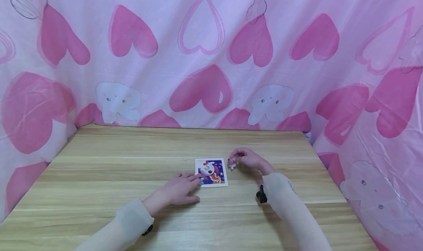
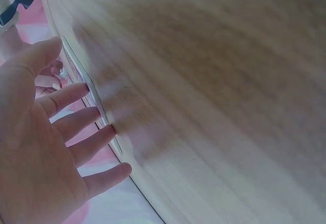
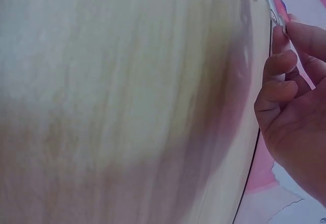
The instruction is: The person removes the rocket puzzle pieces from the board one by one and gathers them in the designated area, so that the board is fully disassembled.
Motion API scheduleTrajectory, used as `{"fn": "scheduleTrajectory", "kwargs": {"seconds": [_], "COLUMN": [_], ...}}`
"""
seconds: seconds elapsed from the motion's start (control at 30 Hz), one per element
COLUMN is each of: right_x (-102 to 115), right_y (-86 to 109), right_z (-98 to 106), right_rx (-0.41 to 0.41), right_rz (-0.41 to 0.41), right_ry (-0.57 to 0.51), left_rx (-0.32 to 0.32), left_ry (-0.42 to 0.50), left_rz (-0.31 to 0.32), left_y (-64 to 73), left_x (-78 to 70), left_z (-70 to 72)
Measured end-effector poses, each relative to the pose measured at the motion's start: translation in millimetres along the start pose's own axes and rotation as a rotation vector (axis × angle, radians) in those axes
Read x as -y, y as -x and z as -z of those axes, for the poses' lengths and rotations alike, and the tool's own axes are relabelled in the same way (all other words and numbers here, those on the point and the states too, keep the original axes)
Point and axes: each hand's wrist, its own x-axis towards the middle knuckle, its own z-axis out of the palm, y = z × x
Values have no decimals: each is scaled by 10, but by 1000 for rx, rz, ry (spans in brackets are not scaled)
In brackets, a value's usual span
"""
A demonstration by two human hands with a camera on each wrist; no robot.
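A small square jigsaw puzzle point(image 1: 219, 167) in a white frame lies flat on the table, with a cartoon picture on dark blue and a pale bare strip at its left and top. My left hand point(image 1: 183, 189) is at the frame's left edge, fingers spread and fairly straight; its fingertips point(image 2: 111, 129) reach the frame's edge in the left wrist view. Just right of the frame, my right hand point(image 1: 249, 158) pinches a pink and blue jigsaw piece point(image 1: 231, 163) between thumb and forefinger. In the right wrist view that piece point(image 3: 275, 6) shows nearly edge-on, the other fingers curled below.
The wooden table point(image 1: 109, 170) runs back to a pink curtain point(image 1: 158, 67) printed with hearts, which also hangs along both sides. A black wrist strap point(image 1: 261, 194) shows by the right sleeve point(image 1: 287, 199).
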Motion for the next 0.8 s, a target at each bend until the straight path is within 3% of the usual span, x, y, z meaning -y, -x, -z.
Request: {"fn": "scheduleTrajectory", "kwargs": {"seconds": [0.37,0.6,0.8], "right_x": [-79,-75,-49], "right_y": [-36,-51,-39], "right_z": [-9,-17,-19], "right_rx": [-34,-38,-62], "right_rz": [-94,-70,-117], "right_ry": [15,62,79], "left_rx": [4,3,3], "left_ry": [4,9,12], "left_rz": [8,7,4], "left_y": [-7,-9,-3], "left_x": [1,1,0], "left_z": [-10,-19,0]}}
